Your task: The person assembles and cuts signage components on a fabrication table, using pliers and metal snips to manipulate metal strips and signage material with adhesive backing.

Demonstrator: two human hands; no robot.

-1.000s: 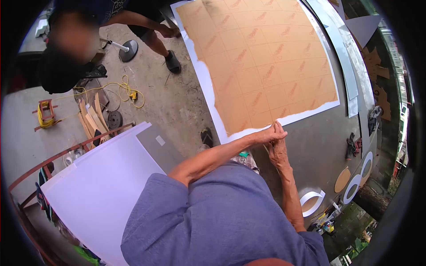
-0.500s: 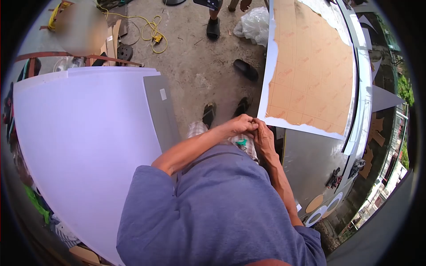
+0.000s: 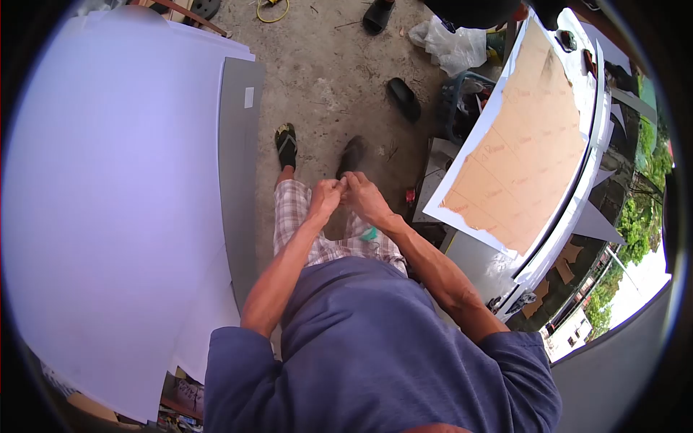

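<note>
My left hand (image 3: 329,196) and my right hand (image 3: 364,196) meet in front of my body, above the plaid shorts (image 3: 291,215). The fingers of both are pinched together, and whatever they hold is too small to make out. Below them, a green item (image 3: 369,234) shows at the front of the shorts. To the left lies a large white sheet (image 3: 123,166) with a grey strip (image 3: 240,159) along its edge. On the right is a white-edged panel partly covered in torn brown paper (image 3: 516,159).
A loose black slipper (image 3: 403,99) lies on the concrete floor (image 3: 325,65). Beyond it are clear plastic wrap (image 3: 451,47) and a blue basket (image 3: 455,108). Another person's dark clothing (image 3: 476,13) shows at the top, beside the papered panel.
My view and body have shifted, with my feet now apart in a stride. Both hands stay together but appear further left. The other person is now nearer the papered panel.
</note>
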